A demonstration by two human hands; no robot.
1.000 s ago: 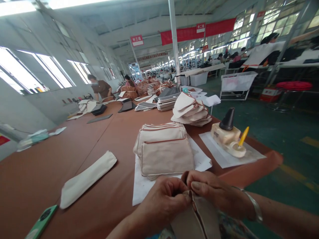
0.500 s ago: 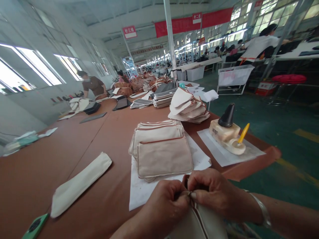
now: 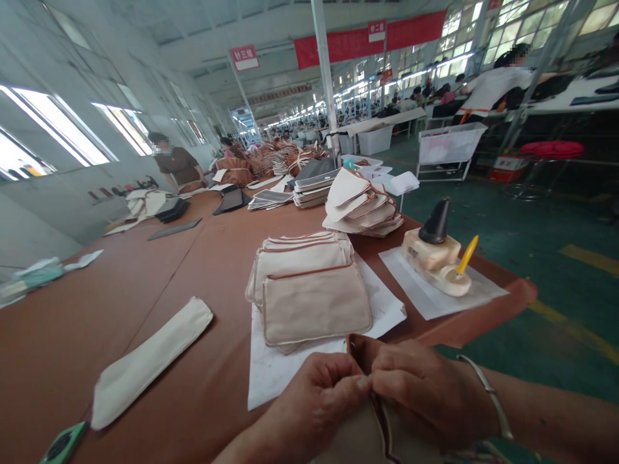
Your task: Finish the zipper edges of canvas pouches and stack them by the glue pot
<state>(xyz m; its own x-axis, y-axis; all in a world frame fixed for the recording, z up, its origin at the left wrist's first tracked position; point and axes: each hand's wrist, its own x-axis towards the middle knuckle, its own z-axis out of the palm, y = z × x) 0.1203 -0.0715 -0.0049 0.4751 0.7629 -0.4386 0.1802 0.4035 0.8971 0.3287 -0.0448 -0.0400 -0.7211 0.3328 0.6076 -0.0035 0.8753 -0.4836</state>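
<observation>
In front of my body I hold a beige pouch [image 3: 355, 438] with brown edging, its opening pinched between both hands. My left hand [image 3: 322, 399] is closed on one edge. My right hand [image 3: 430, 390] grips the edge beside it, with the fingertips of the two hands touching. A brown flap of the pouch rises behind the fingers; the fingertips hide exactly what they press. Just beyond lies a stack of similar beige pouches [image 3: 316, 306] on white paper [image 3: 261, 383].
At right, a block-shaped holder [image 3: 430, 248] carries a black cone [image 3: 435, 222] and a yellow stick [image 3: 467, 254]. A long beige piece [image 3: 149, 364] and a green object [image 3: 65, 444] lie at left. More stacked pieces [image 3: 362, 206] stand further back. A person [image 3: 178, 161] works across the table.
My hands have shifted slightly at the pouch's opening, and the right hand has turned over it. More of the brown flap shows now. The view has moved a little.
</observation>
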